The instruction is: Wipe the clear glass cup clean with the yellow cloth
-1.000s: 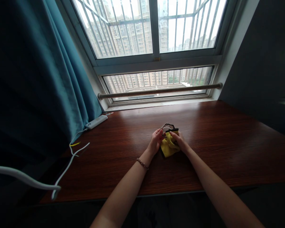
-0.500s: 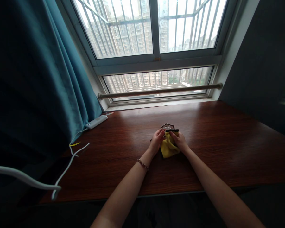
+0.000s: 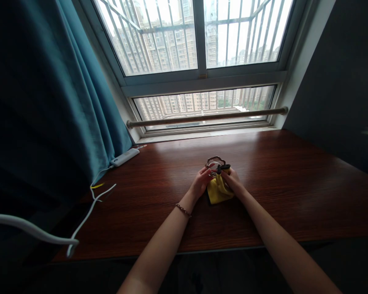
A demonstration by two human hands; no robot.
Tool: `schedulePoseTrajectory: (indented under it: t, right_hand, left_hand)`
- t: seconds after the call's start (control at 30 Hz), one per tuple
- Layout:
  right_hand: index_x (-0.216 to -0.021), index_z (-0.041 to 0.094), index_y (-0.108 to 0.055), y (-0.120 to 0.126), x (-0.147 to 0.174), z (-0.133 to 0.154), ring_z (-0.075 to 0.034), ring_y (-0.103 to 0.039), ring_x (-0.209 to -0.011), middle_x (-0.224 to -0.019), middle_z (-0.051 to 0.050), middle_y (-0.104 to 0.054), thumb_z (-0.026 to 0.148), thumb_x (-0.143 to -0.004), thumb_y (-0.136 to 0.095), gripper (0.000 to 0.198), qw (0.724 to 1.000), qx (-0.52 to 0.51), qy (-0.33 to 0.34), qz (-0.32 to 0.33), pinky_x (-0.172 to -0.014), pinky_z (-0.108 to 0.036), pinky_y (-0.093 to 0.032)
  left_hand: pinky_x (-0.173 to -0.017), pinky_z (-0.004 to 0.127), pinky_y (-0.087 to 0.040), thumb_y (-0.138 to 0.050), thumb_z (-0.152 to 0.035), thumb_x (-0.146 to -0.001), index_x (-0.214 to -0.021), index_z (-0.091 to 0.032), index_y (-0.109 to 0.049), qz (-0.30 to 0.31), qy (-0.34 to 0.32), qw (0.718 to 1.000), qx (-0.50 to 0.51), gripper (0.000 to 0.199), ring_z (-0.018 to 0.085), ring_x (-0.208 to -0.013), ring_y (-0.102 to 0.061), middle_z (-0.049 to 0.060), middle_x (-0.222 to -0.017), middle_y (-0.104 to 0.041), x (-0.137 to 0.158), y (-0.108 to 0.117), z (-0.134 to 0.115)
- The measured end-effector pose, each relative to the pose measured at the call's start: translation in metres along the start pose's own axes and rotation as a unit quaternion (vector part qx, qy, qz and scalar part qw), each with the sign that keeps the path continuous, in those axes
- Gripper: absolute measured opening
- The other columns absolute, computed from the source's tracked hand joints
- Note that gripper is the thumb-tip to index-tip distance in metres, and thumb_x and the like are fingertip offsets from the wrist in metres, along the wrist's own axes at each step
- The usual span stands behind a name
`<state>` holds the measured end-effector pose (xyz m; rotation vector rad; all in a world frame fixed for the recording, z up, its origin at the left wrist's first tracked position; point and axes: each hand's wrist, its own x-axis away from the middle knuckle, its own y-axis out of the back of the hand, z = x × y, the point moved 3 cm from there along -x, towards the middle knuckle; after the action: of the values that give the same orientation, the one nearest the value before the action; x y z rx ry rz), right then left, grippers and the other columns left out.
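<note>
Just over the wooden desk (image 3: 159, 196), my left hand (image 3: 200, 183) has its fingers closed on a small ring-shaped thing with a thin, wavy, dark and silvery rim (image 3: 216, 157). Its exact kind is too small to make out. My right hand (image 3: 234, 182) grips a yellow cloth with a dark border (image 3: 220, 194). The cloth's bunched upper edge is against the right side of the rim, while the rest hangs down between both hands. Fingers and cloth hide the lower part of the ring-shaped thing. A beaded bracelet (image 3: 183, 210) circles my left wrist.
Behind the desk is a barred window (image 3: 202, 77) with a horizontal rail (image 3: 208, 118) across it. A white power strip (image 3: 125, 157) and white cables (image 3: 87, 218) lie at the left, near the blue curtain (image 3: 88, 90). A dark wall (image 3: 331, 98) bounds the right.
The ring-shaped thing has turned slightly, showing more of its rim. My right hand has bunched the cloth's top edge against it. My left hand has shifted only a little.
</note>
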<state>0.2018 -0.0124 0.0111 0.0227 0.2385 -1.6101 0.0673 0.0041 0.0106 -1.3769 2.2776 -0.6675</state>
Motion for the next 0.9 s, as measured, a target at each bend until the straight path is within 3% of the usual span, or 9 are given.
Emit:
schedulePoseTrajectory:
  t: [0.17,0.3,0.5,0.67,0.8,0.9]
  right_hand:
    - [-0.091,0.017,-0.059,-0.012,0.007,0.003,-0.020,-0.061,-0.076,-0.087,-0.005,-0.065,0.036,-0.064,-0.065,0.034,0.981,-0.171,-0.057,0.077,-0.070,-0.031,-0.046]
    - [-0.091,0.016,-0.061,-0.014,0.007,0.000,-0.019,-0.061,-0.078,-0.089,-0.005,-0.065,0.031,-0.063,-0.067,0.032,0.971,-0.201,-0.077,0.100,-0.074,-0.031,-0.047]
    - [-0.091,0.017,-0.060,-0.009,0.003,-0.008,-0.019,-0.061,-0.079,-0.089,-0.003,-0.065,0.028,-0.060,-0.070,0.035,0.979,-0.175,-0.067,0.077,-0.073,-0.029,-0.048]
    - [-0.092,0.017,-0.059,-0.004,-0.001,-0.010,-0.019,-0.060,-0.077,-0.087,-0.003,-0.065,0.029,-0.056,-0.071,0.039,0.995,-0.084,-0.039,0.039,-0.069,-0.030,-0.048]
    - [-0.083,0.016,-0.060,0.002,-0.005,-0.016,-0.019,-0.060,-0.070,-0.077,-0.003,-0.066,0.034,-0.052,-0.072,0.038,0.999,-0.012,-0.037,-0.015,-0.062,-0.028,-0.047]
    - [-0.079,0.015,-0.062,0.002,-0.006,-0.017,-0.018,-0.059,-0.068,-0.075,-0.003,-0.066,0.036,-0.052,-0.072,0.035,0.999,0.006,-0.038,-0.017,-0.062,-0.028,-0.046]
  left_hand:
    - [-0.078,0.026,-0.042,-0.058,-0.029,-0.072,-0.109,-0.017,-0.055,0.010,-0.011,1.000,0.022,0.039,0.017,-0.091,-0.056,0.007,-0.102,-0.061,0.000,-0.001,-0.003]
    - [-0.087,0.030,-0.039,-0.056,-0.034,-0.073,-0.107,-0.015,-0.056,0.014,-0.028,0.999,0.020,0.039,0.021,-0.104,-0.049,0.009,-0.111,-0.056,-0.003,-0.001,0.001]
    - [-0.080,0.036,-0.043,-0.054,-0.046,-0.071,-0.103,-0.013,-0.056,-0.045,-0.021,0.999,-0.013,0.047,0.022,-0.090,-0.057,0.010,-0.099,-0.061,-0.011,0.007,0.013]
    - [-0.080,0.033,-0.042,-0.063,-0.035,-0.066,-0.104,-0.016,-0.055,-0.040,-0.051,0.997,-0.036,0.043,0.022,-0.092,-0.056,0.009,-0.105,-0.059,-0.006,-0.002,0.008]
    - [-0.078,0.032,-0.042,-0.062,-0.030,-0.068,-0.100,-0.016,-0.057,-0.040,-0.045,0.998,-0.021,0.035,0.020,-0.086,-0.058,0.008,-0.097,-0.063,-0.004,-0.004,0.005]
    - [-0.075,0.031,-0.043,-0.059,-0.032,-0.070,-0.098,-0.015,-0.058,-0.057,-0.042,0.997,-0.014,0.033,0.019,-0.079,-0.059,0.008,-0.089,-0.065,-0.005,-0.001,0.004]
